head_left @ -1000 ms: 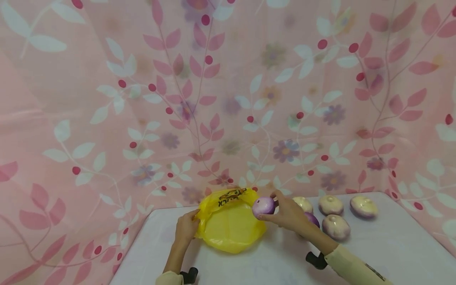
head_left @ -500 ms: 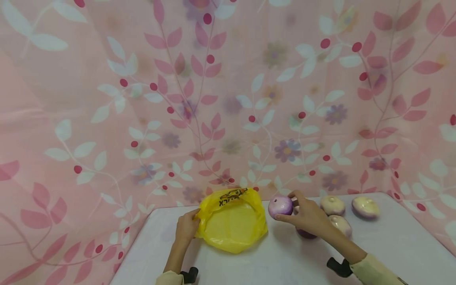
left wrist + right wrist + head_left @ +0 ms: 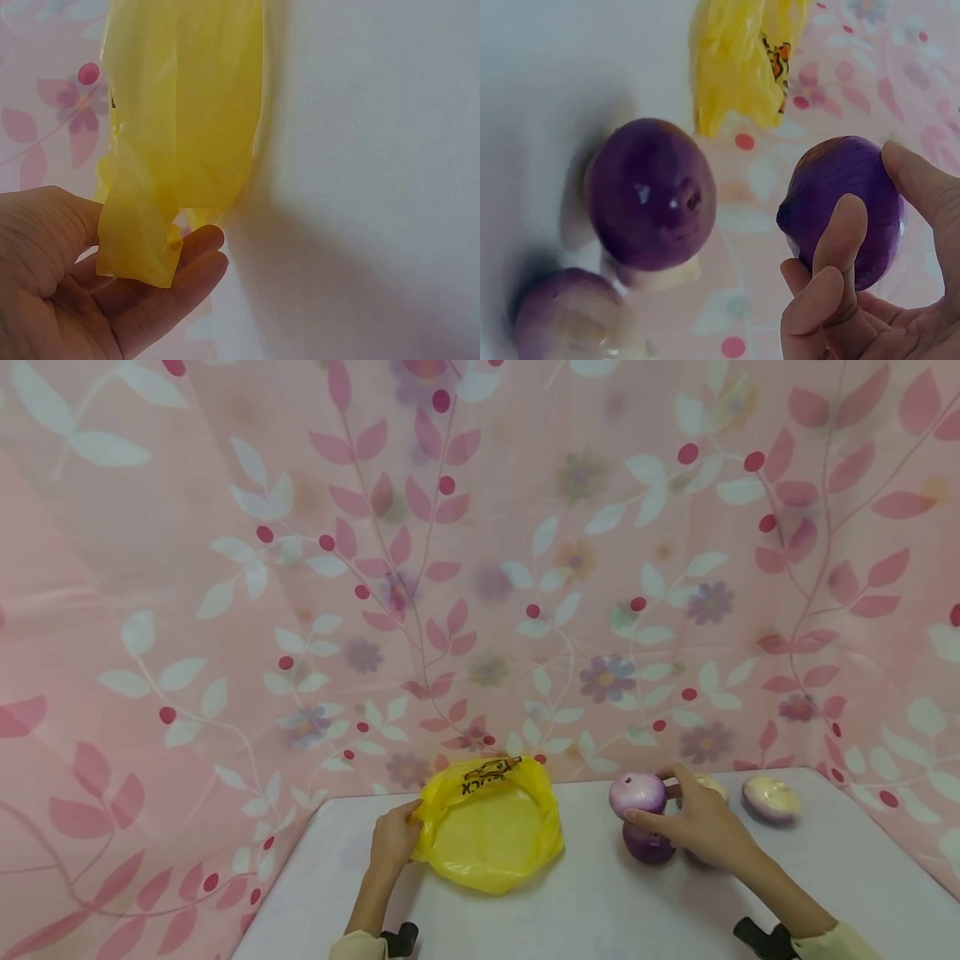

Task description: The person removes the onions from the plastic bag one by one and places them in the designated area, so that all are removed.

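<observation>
My left hand point(image 3: 393, 839) pinches the left edge of a yellow plastic bag point(image 3: 491, 878), whose wide mouth faces me. In the left wrist view, a crumpled fold of the bag point(image 3: 139, 240) sits between the thumb and fingers. My right hand point(image 3: 705, 822) grips a purple onion point(image 3: 633, 795) between thumb and fingertips, to the right of the bag. A second, darker purple onion point(image 3: 649, 847) stands on the table just below the held one. The right wrist view shows the held onion point(image 3: 874, 187) apart from the other purple onion point(image 3: 649, 195).
Pale, purple-based bulbs, turnip-like, stand on the white table point(image 3: 592, 910); one pale bulb point(image 3: 772, 799) is at the far right, and others are partly hidden behind my right hand. A pink floral cloth point(image 3: 480, 568) hangs behind the table.
My right hand has moved right with the purple onion, from beside the bag's mouth to over the other bulbs. The left hand and the bag have barely moved.
</observation>
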The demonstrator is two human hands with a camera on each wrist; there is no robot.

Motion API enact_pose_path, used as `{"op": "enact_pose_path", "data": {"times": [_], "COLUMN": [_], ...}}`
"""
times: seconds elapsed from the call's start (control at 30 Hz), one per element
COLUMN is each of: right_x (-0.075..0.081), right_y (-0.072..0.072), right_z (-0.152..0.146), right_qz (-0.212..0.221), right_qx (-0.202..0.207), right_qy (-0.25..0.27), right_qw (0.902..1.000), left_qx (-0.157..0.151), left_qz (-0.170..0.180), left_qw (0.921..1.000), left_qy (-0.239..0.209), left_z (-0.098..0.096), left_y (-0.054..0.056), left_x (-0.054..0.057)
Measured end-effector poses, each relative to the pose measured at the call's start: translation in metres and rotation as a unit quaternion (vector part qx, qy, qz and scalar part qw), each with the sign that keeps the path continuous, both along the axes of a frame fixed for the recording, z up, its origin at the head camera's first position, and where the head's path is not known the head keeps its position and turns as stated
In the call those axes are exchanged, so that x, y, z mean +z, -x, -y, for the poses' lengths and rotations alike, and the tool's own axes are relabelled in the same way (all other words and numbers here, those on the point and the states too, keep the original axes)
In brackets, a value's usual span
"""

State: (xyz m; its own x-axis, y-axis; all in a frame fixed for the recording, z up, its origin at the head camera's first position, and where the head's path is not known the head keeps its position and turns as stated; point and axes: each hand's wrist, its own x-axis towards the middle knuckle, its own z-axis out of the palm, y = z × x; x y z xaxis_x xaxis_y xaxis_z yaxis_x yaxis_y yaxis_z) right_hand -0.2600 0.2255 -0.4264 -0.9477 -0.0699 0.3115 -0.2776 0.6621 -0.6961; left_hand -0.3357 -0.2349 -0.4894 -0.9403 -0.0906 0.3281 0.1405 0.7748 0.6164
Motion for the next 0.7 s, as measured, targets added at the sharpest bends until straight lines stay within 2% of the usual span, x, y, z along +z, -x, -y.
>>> {"op": "enact_pose_path", "data": {"times": [0.17,0.3,0.53,0.7], "right_x": [-0.003,-0.003,-0.01,-0.013], "right_y": [-0.002,-0.007,-0.013,-0.015], "right_z": [-0.018,-0.031,-0.052,-0.065], "right_qz": [0.009,0.031,0.003,0.019], "right_qx": [-0.019,-0.034,-0.039,-0.05], "right_qy": [-0.037,-0.034,-0.025,-0.035], "right_qw": [0.9991,0.9983,0.9989,0.9979], "left_qx": [0.004,0.001,-0.004,-0.007], "left_qz": [0.001,0.003,0.004,0.0], "left_qw": [1.0,1.0,0.9999,1.0], "left_qy": [0.0,-0.007,-0.008,-0.003], "left_z": [0.001,0.001,0.0,0.002], "left_y": [0.001,0.001,0.0,0.0], "left_x": [-0.001,0.0,0.0,-0.001]}}
